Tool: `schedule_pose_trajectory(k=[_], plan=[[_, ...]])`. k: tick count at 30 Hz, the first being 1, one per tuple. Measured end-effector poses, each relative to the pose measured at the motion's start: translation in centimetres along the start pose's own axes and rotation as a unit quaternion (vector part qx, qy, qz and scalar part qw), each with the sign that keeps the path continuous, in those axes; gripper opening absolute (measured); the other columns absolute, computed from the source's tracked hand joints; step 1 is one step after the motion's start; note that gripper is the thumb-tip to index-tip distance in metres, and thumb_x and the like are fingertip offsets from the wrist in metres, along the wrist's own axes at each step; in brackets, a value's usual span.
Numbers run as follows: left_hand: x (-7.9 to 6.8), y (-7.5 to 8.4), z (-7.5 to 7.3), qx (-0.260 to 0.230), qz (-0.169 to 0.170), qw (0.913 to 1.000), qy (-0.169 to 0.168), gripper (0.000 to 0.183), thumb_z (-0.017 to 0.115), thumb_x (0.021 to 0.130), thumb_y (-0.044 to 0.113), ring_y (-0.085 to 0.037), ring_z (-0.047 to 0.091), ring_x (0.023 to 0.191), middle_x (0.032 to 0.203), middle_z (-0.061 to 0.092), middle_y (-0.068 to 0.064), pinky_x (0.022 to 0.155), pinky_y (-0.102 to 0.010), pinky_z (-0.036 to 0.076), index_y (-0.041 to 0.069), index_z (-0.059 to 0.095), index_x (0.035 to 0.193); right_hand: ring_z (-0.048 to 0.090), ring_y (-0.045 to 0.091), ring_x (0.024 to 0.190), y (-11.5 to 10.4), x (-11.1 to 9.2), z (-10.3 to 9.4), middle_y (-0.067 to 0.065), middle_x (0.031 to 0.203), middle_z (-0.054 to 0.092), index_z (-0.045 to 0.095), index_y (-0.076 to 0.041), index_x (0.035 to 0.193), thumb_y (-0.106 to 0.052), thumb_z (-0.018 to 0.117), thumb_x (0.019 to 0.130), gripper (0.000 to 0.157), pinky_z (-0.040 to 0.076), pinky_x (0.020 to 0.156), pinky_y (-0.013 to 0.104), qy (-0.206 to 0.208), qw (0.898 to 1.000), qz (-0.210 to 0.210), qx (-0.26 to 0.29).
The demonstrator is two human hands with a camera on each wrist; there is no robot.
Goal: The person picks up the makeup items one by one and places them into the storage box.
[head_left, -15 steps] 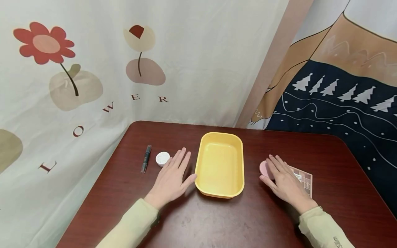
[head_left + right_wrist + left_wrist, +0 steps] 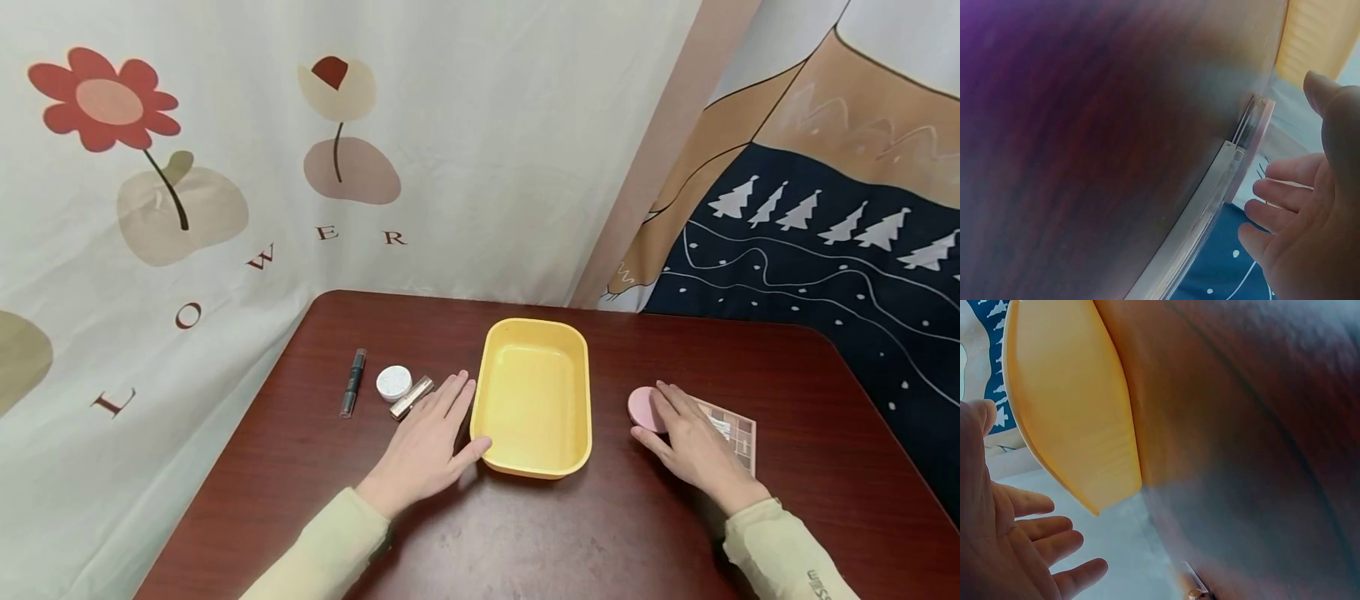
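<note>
Bare hands among cosmetics on a dark red-brown table [image 2: 525,542]. A dual-ended cosmetic pencil [image 2: 353,383] lies farthest out to the left of the left hand [image 2: 427,450]. Nearer that hand, left of its fingertips, sits a white round jar [image 2: 393,383]; a metallic lipstick tube [image 2: 412,398] lies between jar and fingers. The left hand holds nothing, its fingers extended; its thumb overlaps the rim of the yellow basin [image 2: 534,408], though contact cannot be confirmed. The basin stands immediately right of this hand, well left of the right hand [image 2: 697,442]. The latter, also ungrasping with fingers extended, lies over a pink round compact [image 2: 643,410], visible left of its fingers, and an eyeshadow palette [image 2: 741,435], emerging to its right. The step in hand appears to be positioning, before any grasp; picking up an item would call for lowering the fingers and curling them around it.
</note>
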State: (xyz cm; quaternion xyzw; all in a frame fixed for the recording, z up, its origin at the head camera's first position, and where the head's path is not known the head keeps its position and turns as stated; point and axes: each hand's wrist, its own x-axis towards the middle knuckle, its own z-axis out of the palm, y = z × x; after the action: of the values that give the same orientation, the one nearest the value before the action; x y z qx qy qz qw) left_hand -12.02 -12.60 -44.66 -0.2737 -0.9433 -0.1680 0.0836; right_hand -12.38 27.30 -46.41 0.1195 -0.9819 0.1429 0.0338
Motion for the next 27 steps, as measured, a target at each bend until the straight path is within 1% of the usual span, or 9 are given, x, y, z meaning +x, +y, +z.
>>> schedule_pose_trajectory(k=[5,9,12,16,22,27], plan=[[-0.2,0.4,0.2,-0.005,0.007,1.0,-0.002,0.083,0.05,0.102,0.06,-0.033,0.035,0.152,0.164,0.036,-0.019,0.118,-0.053,0.037,-0.003,0.039,0.156,0.041,0.053,0.139,0.1,0.0,0.0,0.034,0.152,0.043,0.046,0.013,0.146,-0.033,0.074,0.093,0.076,0.036,0.112,0.067,0.009,1.0,0.001,0.003],[-0.3,0.5,0.5,-0.005,0.013,0.9999,0.002,0.085,0.047,0.103,0.063,-0.034,0.037,0.151,0.163,0.038,-0.02,0.117,-0.053,0.037,-0.004,0.039,0.156,0.042,0.053,0.138,0.1,0.1,0.0,0.035,0.15,0.044,0.047,0.014,0.145,-0.031,0.075,0.093,0.074,0.038,0.11,0.067,0.006,1.0,0.007,0.007],[-0.5,0.6,0.6,-0.011,0.012,0.9999,-0.002,0.086,0.049,0.102,0.062,-0.034,0.037,0.151,0.163,0.037,-0.02,0.118,-0.052,0.037,-0.005,0.039,0.156,0.043,0.054,0.137,0.0,0.1,0.0,0.036,0.149,0.044,0.048,0.014,0.144,-0.029,0.075,0.093,0.072,0.038,0.11,0.067,0.002,1.0,0.007,0.006],[-0.5,0.9,0.5,-0.019,0.002,0.9996,-0.019,0.09,0.053,0.1,0.063,-0.033,0.034,0.152,0.165,0.034,-0.019,0.119,-0.051,0.035,-0.004,0.036,0.157,0.045,0.054,0.135,0.0,0.2,0.0,0.036,0.147,0.046,0.05,0.016,0.141,-0.026,0.076,0.092,0.07,0.039,0.11,0.067,0.006,1.0,0.004,0.004],[-0.3,1.2,0.5,-0.031,-0.015,0.9983,-0.047,0.099,0.055,0.096,0.069,-0.029,0.029,0.155,0.168,0.028,-0.016,0.121,-0.05,0.033,-0.002,0.03,0.16,0.047,0.055,0.133,0.1,0.4,-0.2,0.037,0.144,0.048,0.051,0.017,0.139,-0.024,0.077,0.091,0.068,0.039,0.11,0.066,0.009,1.0,-0.001,-0.002],[-0.3,1.3,0.7,-0.03,-0.018,0.9983,-0.047,0.106,0.058,0.091,0.074,-0.028,0.028,0.156,0.168,0.028,-0.015,0.121,-0.049,0.032,-0.002,0.029,0.16,0.047,0.055,0.131,0.3,0.4,-0.2,0.039,0.142,0.049,0.05,0.019,0.138,-0.024,0.077,0.091,0.069,0.04,0.109,0.066,0.005,1.0,0.0,-0.002]])
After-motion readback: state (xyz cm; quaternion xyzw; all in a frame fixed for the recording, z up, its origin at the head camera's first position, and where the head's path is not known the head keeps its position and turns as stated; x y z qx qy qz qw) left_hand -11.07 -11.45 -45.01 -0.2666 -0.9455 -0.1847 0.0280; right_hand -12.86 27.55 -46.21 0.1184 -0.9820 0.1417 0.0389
